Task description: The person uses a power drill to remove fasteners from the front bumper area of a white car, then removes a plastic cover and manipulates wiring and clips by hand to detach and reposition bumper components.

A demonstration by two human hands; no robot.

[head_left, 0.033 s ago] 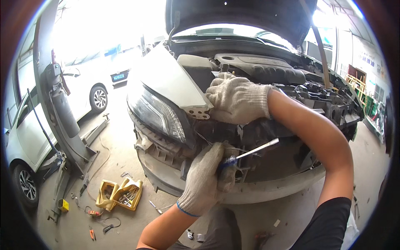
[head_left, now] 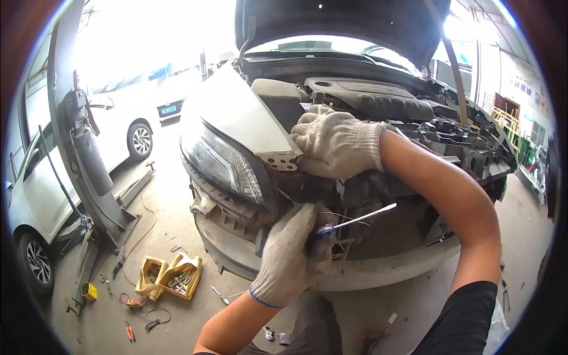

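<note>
In my gloved left hand (head_left: 290,254) is a screwdriver (head_left: 365,215), its blue handle in the closed fingers and its metal shaft pointing right. This hand is just below the headlight (head_left: 225,164), at the car's opened front end, beside thin wires (head_left: 349,214). My gloved right hand (head_left: 338,142) is higher up, its fingers curled by the inner edge of the white fender panel (head_left: 239,112). Whatever those fingers grip is hidden behind the glove. A metal bracket with holes (head_left: 282,162) shows at the panel's corner, next to the right hand.
The engine cover (head_left: 370,94) lies under the raised hood (head_left: 337,23). A lift post (head_left: 77,130) and a white car (head_left: 118,124) stand at left. On the floor are an open yellow toolbox (head_left: 192,287), orange pliers (head_left: 130,332) and a yellow box (head_left: 89,291).
The screwdriver's tip has dipped slightly in my left hand. My right hand stays by the fender panel's edge.
</note>
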